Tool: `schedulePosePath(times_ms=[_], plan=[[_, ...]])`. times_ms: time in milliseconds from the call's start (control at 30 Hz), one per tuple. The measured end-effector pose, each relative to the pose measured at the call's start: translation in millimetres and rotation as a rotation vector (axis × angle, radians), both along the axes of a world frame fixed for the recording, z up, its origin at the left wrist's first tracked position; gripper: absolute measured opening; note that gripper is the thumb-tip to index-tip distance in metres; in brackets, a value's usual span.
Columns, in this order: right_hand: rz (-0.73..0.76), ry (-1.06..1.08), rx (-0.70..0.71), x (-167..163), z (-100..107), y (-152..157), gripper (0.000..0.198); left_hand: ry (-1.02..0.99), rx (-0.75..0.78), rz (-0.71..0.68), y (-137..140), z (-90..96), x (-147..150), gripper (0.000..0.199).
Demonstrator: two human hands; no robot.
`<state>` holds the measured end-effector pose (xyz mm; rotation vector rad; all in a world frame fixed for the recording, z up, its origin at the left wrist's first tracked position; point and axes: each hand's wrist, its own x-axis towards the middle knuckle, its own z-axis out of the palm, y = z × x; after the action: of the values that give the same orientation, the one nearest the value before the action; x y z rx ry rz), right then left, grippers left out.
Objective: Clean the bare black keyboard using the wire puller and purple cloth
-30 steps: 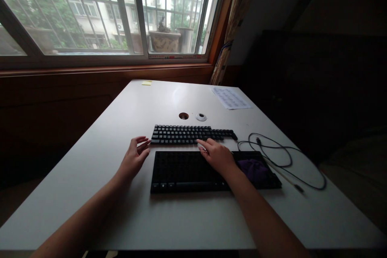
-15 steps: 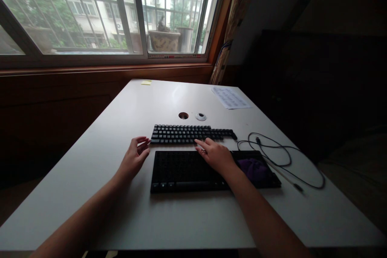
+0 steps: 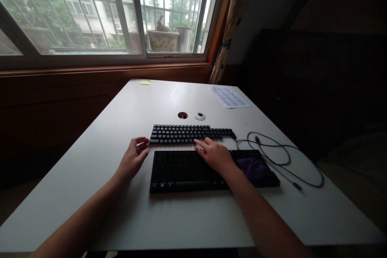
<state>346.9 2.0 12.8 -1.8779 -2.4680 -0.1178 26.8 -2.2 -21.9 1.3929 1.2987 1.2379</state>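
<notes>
Rows of loose black keycaps [image 3: 178, 132] lie closely packed on the white desk. In front of them is a black keyboard [image 3: 184, 169], whose upper part looks dark and bare while a row of keys shows along its near edge. At the left end of the keycap rows, my left hand [image 3: 135, 156] has its fingertips against or just beside the edge, fingers curved and apart. My right hand [image 3: 216, 154] reaches over the keyboard, index finger stretched to the near edge of the keycaps. Neither hand visibly holds anything. A bunched purple cloth [image 3: 251, 168] rests on the keyboard's right part.
A dark cable [image 3: 286, 164] lies coiled on the right of the desk [image 3: 121, 217]. Printed sheets [image 3: 230, 97] and a yellow sticky note [image 3: 145, 82] lie at the far side. Between them and the keycaps are a round hole [image 3: 182, 115] and a round white cover [image 3: 200, 116].
</notes>
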Motion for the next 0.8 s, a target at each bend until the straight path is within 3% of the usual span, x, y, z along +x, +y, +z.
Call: schedulePosePath(times_ms=[800], plan=[[-0.002,0.013,0.017,0.4,-1.1,-0.1,0.046,0.003,0.009,0.004,1.0,-2.2,-0.5,0.046]])
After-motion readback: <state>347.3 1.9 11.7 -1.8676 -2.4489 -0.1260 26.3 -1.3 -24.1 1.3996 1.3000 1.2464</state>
